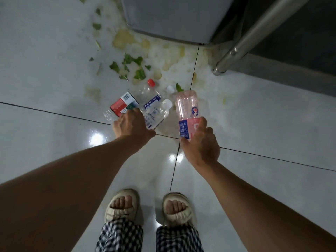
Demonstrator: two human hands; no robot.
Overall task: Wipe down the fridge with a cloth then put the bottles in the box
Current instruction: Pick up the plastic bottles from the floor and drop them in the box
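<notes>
- Two feet in beige sandals [148,208] stand on the pale tiled floor [254,124], checked trousers above them.
- The right hand [201,145] grips the pink bottle [187,110], fingers curled round its labelled end, base pointing away; the left hand [131,125] reaches down over clear bottles [154,110] lying together; its fingers curl down onto them, the grip hidden.
- Beyond, green leaf scraps [134,66] and yellowish spill; farther, the grey fridge base [172,17] and a steel table leg [251,39].
</notes>
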